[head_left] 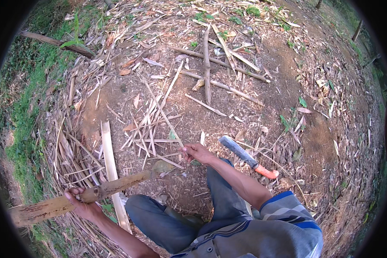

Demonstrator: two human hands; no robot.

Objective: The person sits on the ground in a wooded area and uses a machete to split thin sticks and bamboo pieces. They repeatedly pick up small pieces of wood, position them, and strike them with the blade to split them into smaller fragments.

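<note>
Left hand clenches a bamboo slab; right hand seemingly pinches 1 thin strip beside a machete.

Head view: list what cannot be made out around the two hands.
- Thin pale bamboo strip: its held end is hidden inside the right hand.
- Brown bamboo pole section: its left end fades into the dark fisheye rim.
- Orange-handled machete: edge detail too small.
</note>
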